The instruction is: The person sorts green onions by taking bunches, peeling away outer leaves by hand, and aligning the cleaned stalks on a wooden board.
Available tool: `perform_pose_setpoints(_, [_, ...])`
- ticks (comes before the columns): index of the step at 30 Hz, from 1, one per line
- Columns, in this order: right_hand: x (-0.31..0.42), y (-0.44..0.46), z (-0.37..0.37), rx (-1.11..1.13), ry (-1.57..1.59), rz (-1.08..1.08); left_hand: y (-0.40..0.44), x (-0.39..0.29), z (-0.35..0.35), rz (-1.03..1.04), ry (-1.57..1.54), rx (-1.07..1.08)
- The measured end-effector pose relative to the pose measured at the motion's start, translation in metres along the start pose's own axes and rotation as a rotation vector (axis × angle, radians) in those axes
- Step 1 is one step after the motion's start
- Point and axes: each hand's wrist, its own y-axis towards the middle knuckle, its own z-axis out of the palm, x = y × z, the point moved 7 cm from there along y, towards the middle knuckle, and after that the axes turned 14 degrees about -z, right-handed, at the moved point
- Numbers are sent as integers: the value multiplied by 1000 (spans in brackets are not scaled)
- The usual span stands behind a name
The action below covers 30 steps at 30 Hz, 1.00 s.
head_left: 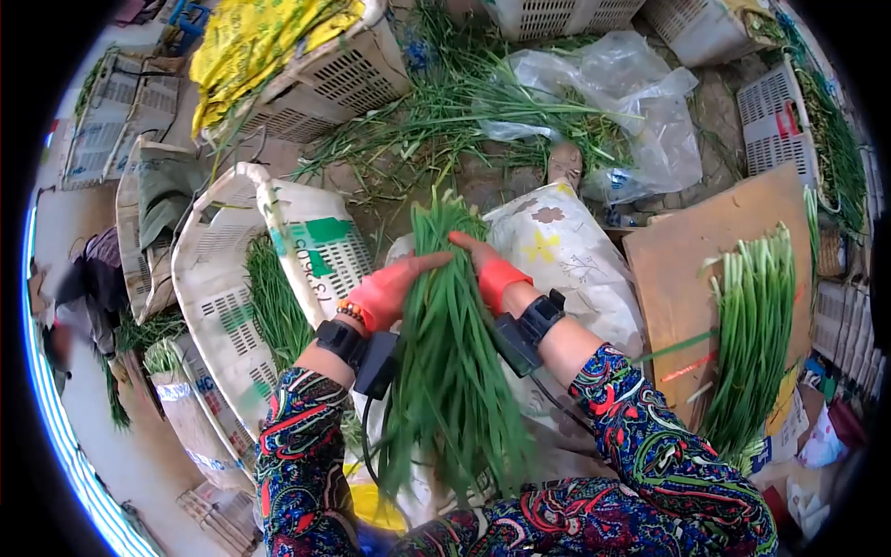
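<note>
My left hand [388, 290], in a red glove with a beaded bracelet at the wrist, is closed on the left side of a large bunch of Chinese chives [455, 362]. From the other side my right hand [495, 271], also red-gloved, presses on the same bunch near its cut ends. The pale ends point away from me, and the long green leaves hang down toward my lap. Below the bunch a white patterned cloth [566, 251] covers my legs. A second bunch of chives [754, 325] lies on a brown board [664, 251] to my right.
A white plastic basket [218, 320] holding more chives stands at my left. Ahead, loose leaves [418, 130] litter the floor beside a clear plastic bag [650, 139]. Another basket [343, 79] with a yellow sack [251, 51] is at the upper left.
</note>
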Motion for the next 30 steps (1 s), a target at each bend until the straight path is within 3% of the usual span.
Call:
perform_pose_setpoints(1, [-2, 20, -11, 79, -7, 0, 4, -6, -2, 53, 198, -15])
perform_pose_setpoints(3, [2, 43, -27, 150, -43, -81, 29, 27, 0, -209, -336, 161])
perform_pose_setpoints(5, [-5, 62, -24, 311, 103, -21, 46, 54, 8, -497, -910, 384])
perform_pose_setpoints(7, [9, 34, -1, 335, 2, -171, 20, 18, 5, -422, -969, 225])
perform_pose_setpoints(8, [-1, 43, -8, 291, 28, -108, 11, 6, 3, -382, -998, 142])
perform_pose_setpoints(9, [-12, 50, -15, 244, 55, -46, 29, 36, 10, -697, -833, 242])
perform_pose_setpoints(10, [-22, 57, -23, 193, 85, 14, 43, 41, 13, -295, -509, 320])
perform_pose_setpoints(12, [-16, 38, -17, 196, -80, -77, 40, 42, 24, -434, -423, 213])
perform_pose_setpoints(13, [-25, 39, -18, 115, -92, 46, 42, 44, 18, -378, 59, 40])
perform_pose_setpoints(16, [-28, 7, 8, 305, -34, -2, -7, 10, 28, -365, 596, -164])
perform_pose_setpoints(17, [-30, -11, 18, 315, 79, 110, -35, -21, 29, -378, 524, -108])
perform_pose_setpoints(19, [-25, -21, 30, 356, -14, -13, -87, -72, 17, -235, 590, -62])
perform_pose_setpoints(20, [-21, -29, 36, 379, -59, -76, -120, -91, 3, -511, 248, -41])
perform_pose_setpoints(21, [-17, -61, 55, 384, -22, -26, -144, -84, -16, -367, -78, -143])
perform_pose_setpoints(22, [-15, -73, 66, 392, -10, -107, -168, -88, -34, -340, -254, -291])
perform_pose_setpoints(24, [-19, -97, 93, 414, 20, -264, -202, -79, -40, -261, -423, -491])
perform_pose_setpoints(25, [-28, -99, 103, 501, 51, -262, -208, -70, -25, -219, -350, -449])
perform_pose_setpoints(27, [-39, -124, 120, 489, -34, -464, -216, -60, 24, -246, -440, -230])
perform_pose_setpoints(29, [-54, -153, 128, 449, -64, -586, -222, -66, 61, 7, -353, -325])
perform_pose_setpoints(30, [-62, -162, 126, 417, -83, -563, -230, -67, 73, 22, -498, -360])
